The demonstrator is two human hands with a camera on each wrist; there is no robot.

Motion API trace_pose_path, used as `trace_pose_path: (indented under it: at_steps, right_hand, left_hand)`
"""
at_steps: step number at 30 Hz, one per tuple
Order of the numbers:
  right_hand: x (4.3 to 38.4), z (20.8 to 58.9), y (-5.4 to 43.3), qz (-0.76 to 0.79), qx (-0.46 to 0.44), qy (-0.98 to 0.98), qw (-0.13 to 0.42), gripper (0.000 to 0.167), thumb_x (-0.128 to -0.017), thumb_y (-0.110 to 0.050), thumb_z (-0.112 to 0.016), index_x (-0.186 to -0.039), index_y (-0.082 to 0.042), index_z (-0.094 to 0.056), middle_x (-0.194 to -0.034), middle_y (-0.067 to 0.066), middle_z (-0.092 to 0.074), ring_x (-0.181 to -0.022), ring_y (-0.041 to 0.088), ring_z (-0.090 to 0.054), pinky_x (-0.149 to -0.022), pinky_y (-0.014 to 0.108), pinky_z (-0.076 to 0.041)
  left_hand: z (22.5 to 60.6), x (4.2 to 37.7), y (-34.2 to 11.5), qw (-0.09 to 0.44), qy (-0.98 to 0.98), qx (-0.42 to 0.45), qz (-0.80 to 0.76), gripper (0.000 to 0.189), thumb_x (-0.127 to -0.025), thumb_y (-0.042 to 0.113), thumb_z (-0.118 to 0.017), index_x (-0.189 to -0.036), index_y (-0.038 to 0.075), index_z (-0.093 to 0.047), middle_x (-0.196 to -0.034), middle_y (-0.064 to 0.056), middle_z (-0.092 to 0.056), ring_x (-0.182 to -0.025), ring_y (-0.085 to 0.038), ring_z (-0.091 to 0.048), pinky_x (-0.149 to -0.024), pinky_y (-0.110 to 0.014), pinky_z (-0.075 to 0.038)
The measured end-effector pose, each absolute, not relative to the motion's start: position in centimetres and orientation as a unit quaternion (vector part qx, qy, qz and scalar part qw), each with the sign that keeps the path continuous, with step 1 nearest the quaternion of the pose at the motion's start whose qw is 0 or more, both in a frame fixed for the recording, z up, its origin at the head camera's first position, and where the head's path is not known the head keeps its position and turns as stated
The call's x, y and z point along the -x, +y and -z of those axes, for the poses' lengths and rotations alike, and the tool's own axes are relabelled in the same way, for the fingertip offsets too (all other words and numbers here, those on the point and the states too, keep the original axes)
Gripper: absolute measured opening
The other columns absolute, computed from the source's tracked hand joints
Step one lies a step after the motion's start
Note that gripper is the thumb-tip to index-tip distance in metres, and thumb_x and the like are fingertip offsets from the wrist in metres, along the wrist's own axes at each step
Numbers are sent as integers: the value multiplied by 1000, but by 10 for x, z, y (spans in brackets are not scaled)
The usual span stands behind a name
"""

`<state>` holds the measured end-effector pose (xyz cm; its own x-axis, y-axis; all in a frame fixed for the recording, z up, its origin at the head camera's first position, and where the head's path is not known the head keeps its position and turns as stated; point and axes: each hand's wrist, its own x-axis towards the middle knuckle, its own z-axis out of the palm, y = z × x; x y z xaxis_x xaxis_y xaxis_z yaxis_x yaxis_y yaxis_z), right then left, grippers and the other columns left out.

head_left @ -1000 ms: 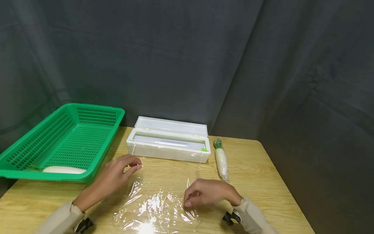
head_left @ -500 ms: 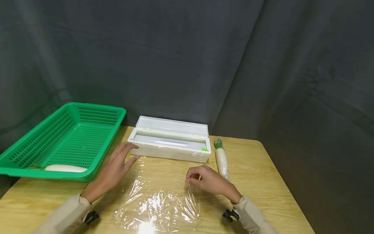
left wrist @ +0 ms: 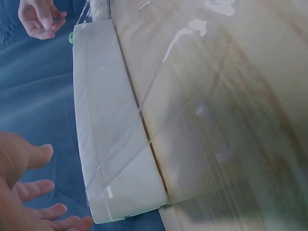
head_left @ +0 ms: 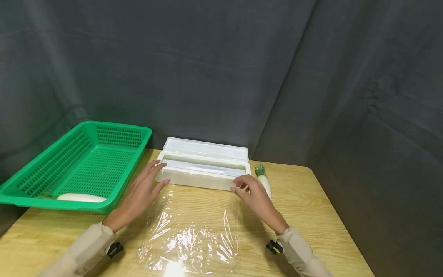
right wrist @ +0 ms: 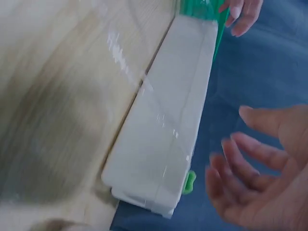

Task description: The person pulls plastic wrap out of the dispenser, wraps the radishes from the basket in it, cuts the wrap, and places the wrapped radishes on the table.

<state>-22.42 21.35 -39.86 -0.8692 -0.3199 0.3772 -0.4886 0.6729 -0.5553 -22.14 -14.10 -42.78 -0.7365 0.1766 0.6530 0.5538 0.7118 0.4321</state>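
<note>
A white cling film dispenser box (head_left: pixel 197 180) stands at the back of the table with its lid (head_left: pixel 205 148) raised. From its front edge a clear sheet of cling film (head_left: pixel 187 238) runs toward the person over the wood. My left hand (head_left: pixel 142 188) is at the box's left end, fingers spread and holding nothing. At the opposite end is my right hand (head_left: pixel 254 196), its fingers loosely bent with nothing between them. The green slide cutter (right wrist: pixel 189 183) shows close to the right fingers in the right wrist view. Just beyond that hand lies a film-wrapped white radish (head_left: pixel 264 182), partly hidden.
A green plastic basket (head_left: pixel 133 165) stands at the left with one white radish (head_left: pixel 81 197) inside. Dark curtains (head_left: pixel 194 69) hang behind and right of the wooden table (head_left: pixel 311 215).
Both hands have moved forward to the box's ends. The right hand has left the film's right side, and its fingers have loosened. The left fingers have spread.
</note>
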Motion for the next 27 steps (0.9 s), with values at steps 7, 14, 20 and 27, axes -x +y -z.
trace_pose_path:
  at_steps: [7, 14, 20, 27]
  right_hand:
    - [234, 402, 225, -299, -163, -923, 178, 45, -93, -21, -81, -129, 2, -67, -132, 21, -60, -130, 44, -53, -98, 62, -51]
    - [249, 409, 233, -310, -140, -926, 165, 53, -93, -21, -81, -136, 4, -62, -143, 24, -54, -138, 47, -48, -108, 66, -44]
    - [259, 413, 236, -323, -128, -927, 139, 62, -92, -19, -81, -141, 12, -56, -153, 33, -46, -145, 52, -41, -116, 65, -37]
    - [265, 418, 240, -340, -118, -927, 106, 64, -94, -17, -78, -140, 19, -52, -155, 37, -42, -147, 54, -36, -119, 62, -35]
  left_hand:
    - [423, 225, -142, 306, -869, 224, 318, 52, -93, 1, -76, -141, -5, -57, -147, -33, -49, -132, -53, -52, -99, -70, -46]
    - [415, 228, -146, 306, -876, 215, 305, 53, -95, 1, -74, -145, -3, -55, -150, -35, -46, -137, -54, -46, -104, -73, -41]
    - [407, 230, -153, 320, -872, 224, 296, 53, -94, -1, -75, -143, -4, -56, -149, -36, -46, -136, -54, -46, -104, -72, -41]
    - [397, 230, -162, 313, -878, 222, 288, 55, -95, -1, -73, -146, -3, -53, -152, -35, -44, -137, -56, -44, -103, -75, -39]
